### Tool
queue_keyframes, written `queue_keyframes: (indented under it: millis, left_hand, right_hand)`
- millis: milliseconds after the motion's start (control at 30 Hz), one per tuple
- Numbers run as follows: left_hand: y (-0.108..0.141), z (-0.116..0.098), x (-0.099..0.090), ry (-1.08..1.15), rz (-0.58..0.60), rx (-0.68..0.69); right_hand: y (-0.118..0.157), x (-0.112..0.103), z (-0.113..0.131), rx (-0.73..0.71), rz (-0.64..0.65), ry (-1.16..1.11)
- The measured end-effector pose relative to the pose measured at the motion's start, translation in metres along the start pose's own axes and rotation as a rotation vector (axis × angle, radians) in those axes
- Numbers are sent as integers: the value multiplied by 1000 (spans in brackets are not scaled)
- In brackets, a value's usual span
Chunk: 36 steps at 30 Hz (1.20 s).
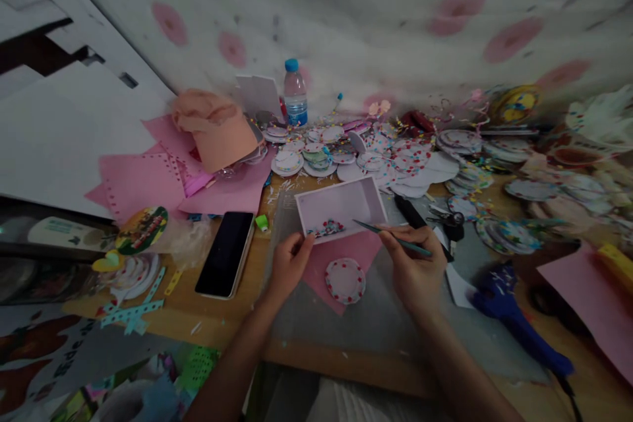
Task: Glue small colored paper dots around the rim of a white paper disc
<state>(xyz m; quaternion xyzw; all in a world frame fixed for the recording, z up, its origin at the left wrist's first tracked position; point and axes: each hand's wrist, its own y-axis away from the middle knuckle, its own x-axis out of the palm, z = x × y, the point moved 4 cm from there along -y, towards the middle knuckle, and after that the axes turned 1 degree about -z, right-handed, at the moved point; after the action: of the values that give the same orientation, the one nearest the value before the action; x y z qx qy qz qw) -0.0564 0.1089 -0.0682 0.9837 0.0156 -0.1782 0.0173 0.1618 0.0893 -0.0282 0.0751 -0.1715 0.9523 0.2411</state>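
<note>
My left hand pinches the lower left corner of a shallow white box, which tilts toward me. Small red, white and teal pieces lie gathered along its near left edge. In my right hand is a slim teal pair of tweezers, the tip pointing left over the box. Below the box, a round white disc with red pieces around its rim rests on a pink paper sheet. A grey mat lies under these.
Piles of decorated white discs line the back, beside a water bottle. A phone lies at left, near a peach cap. At right are keys, a black marker-like object and a blue glue gun.
</note>
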Motion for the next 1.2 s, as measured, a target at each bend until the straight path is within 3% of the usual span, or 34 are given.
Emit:
queue_keyframes:
  millis: [133, 267, 433, 500, 767, 967, 1200]
  left_hand:
    - [-4, -11, -7, 91, -74, -59]
    - [23, -36, -17, 137, -141, -26]
    - [62, -69, -8, 181, 83, 60]
    - [70, -75, -4, 171, 121, 100]
    - [78, -65, -4, 232, 116, -2]
    - [82, -62, -4, 307, 120, -39]
    - [83, -61, -4, 318, 91, -74]
  right_hand:
    - [10, -9, 17, 11, -26, -4]
    - [27, -12, 32, 56, 42, 5]
    - [52, -7, 41, 122, 157, 16]
    - [59, -4, 44, 111, 189, 19]
    - [72, -4, 47, 164, 172, -20]
    - [69, -9, 46, 244, 137, -109]
    - [68, -8, 49, 254, 163, -62]
